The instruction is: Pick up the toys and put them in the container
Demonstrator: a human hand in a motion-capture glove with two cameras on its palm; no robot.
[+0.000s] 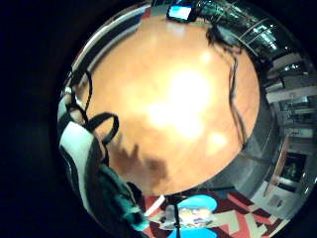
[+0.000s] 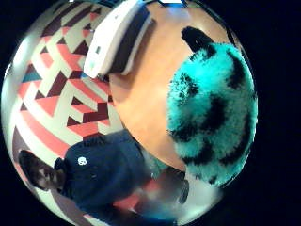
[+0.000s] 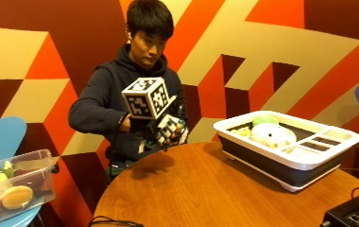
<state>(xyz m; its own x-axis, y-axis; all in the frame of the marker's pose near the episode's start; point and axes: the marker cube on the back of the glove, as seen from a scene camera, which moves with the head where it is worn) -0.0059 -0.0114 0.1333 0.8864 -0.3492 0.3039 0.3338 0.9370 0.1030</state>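
From outside we see the right hand (image 3: 164, 128) raised above the round table's (image 3: 185, 189) near edge, well apart from the white container (image 3: 293, 158). The thumb-side view alone shows a teal-and-black plush toy (image 2: 211, 113) against the palm, fingers apparently curled round it.

Round wooden table (image 3: 198, 189) bears a white-rimmed container (image 3: 293, 163)

- Right hand (image 3: 166, 130): gloved, raised in front of the chest above the counter's (image 3: 230, 189) near edge, fingers curled round a teal-and-black plush toy (image 2: 214, 113).
- Right forearm: bent across the body.
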